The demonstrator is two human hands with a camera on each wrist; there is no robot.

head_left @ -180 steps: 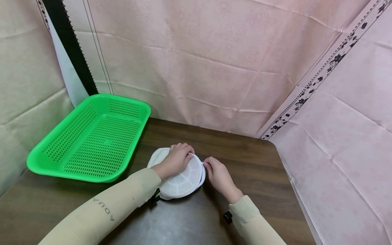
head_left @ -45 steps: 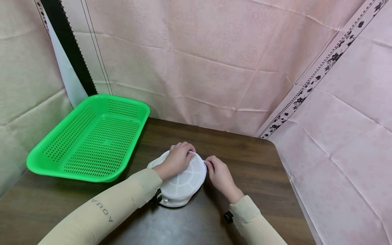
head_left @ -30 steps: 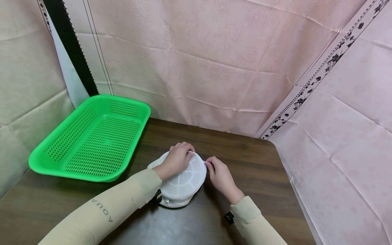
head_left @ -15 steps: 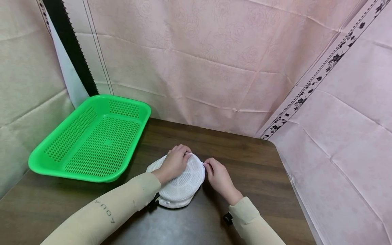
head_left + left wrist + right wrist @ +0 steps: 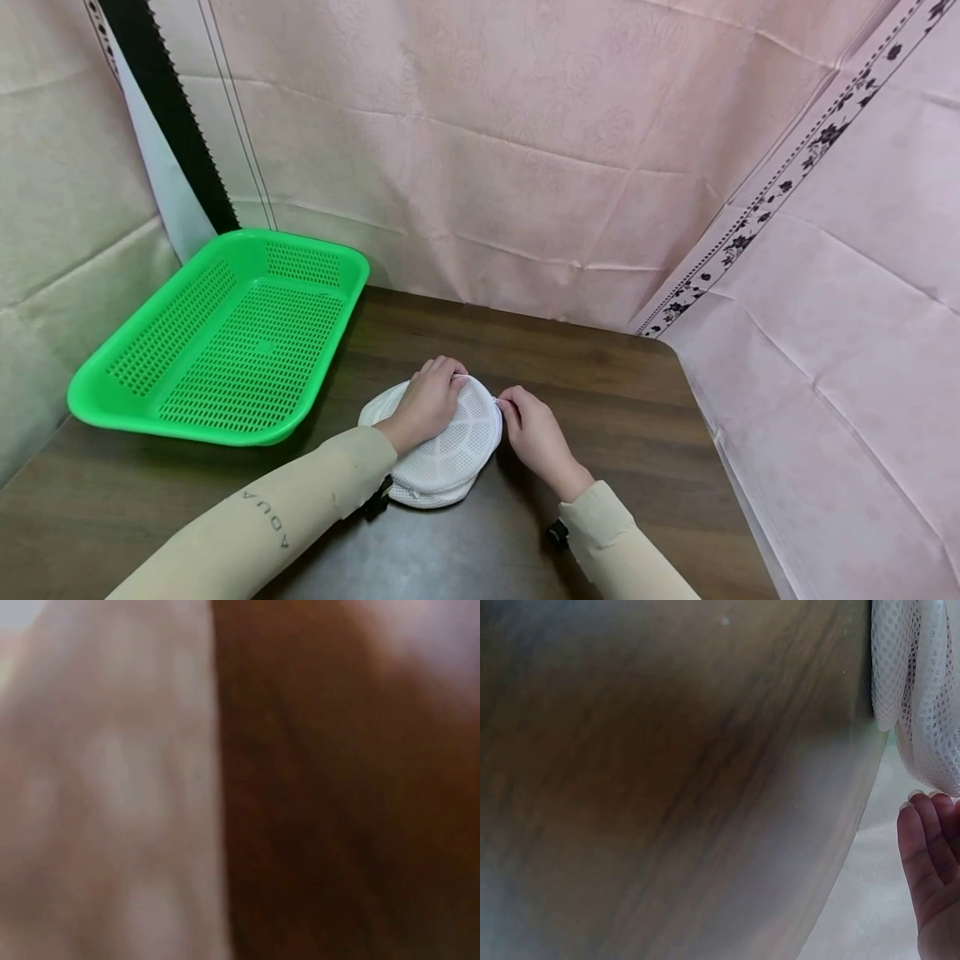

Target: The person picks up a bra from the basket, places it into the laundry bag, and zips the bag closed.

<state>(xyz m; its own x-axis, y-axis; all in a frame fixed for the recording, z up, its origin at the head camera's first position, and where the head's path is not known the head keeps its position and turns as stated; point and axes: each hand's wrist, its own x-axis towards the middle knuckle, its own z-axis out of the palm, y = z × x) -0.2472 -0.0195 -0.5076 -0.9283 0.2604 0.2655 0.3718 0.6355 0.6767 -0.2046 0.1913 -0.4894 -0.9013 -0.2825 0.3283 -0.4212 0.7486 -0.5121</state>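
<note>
A round white mesh laundry bag (image 5: 450, 454) lies on the table in the head view, with a second mesh layer showing under its near edge. My left hand (image 5: 427, 406) lies over its upper left part and grips the far rim between thumb and fingers. At the right edge, my right hand (image 5: 536, 431) pinches a small piece at the rim, which looks like the zipper pull; the fingertips mostly cover it. The right wrist view has the bag's mesh folds (image 5: 926, 682) just above my fingers (image 5: 922, 840). Blurred pale mesh (image 5: 112, 780) fills the left of the left wrist view.
A green plastic basket (image 5: 326, 367) with slotted sides stands on the table at the left. The brown wooden table (image 5: 600, 392) extends around the bag to a rounded far right corner. Pink patterned cloth (image 5: 510, 167) hangs behind and at both sides.
Over six seconds the bag's top has shifted and its lower layer has come out at the near edge. Lately the left hand and bag have slid slightly left; the right hand has barely moved.
</note>
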